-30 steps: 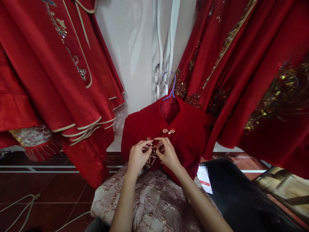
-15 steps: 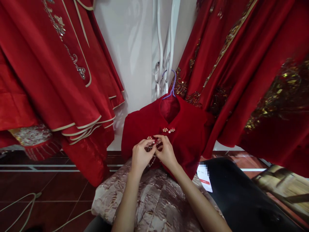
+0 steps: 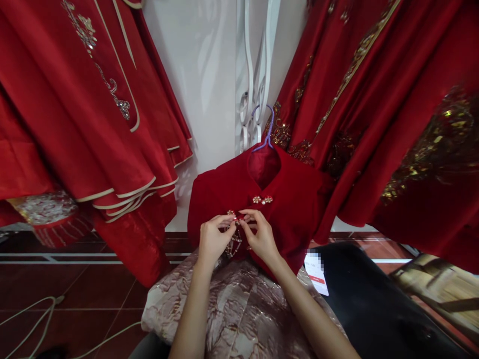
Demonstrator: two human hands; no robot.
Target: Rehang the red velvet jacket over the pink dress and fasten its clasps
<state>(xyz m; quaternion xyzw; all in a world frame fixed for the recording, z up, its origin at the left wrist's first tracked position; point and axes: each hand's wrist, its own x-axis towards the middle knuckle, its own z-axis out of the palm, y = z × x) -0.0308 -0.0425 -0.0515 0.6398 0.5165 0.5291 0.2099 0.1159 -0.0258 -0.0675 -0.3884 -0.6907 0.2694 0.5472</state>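
A red velvety jacket (image 3: 295, 204) hangs from a purple hanger (image 3: 268, 141) in front of me. High on its front, a jewelled flower-shaped fastening (image 3: 262, 200) lies across the opening. Lower down, my left hand (image 3: 214, 239) pinches a second jewelled fastening (image 3: 231, 213) at the left side of the opening. My right hand (image 3: 262, 237) pinches at the same spot, with its fingertips nearly touching the left ones. Beaded strands (image 3: 234, 245) dangle below the fingers. What exactly sits between the fingertips is partly hidden.
Long red garments with gold trim (image 3: 123, 149) hang at the left, and sequinned red garments (image 3: 374, 124) at the right. A patterned shiny cloth (image 3: 243, 309) covers my lap. On a black seat (image 3: 366, 289) rests a phone (image 3: 315, 273). A white cable (image 3: 108, 340) crosses the tiled floor.
Both hands have shifted slightly, the left one leftward, and the fingertips sit a little further apart. More of the dangling beaded strands shows between the hands.
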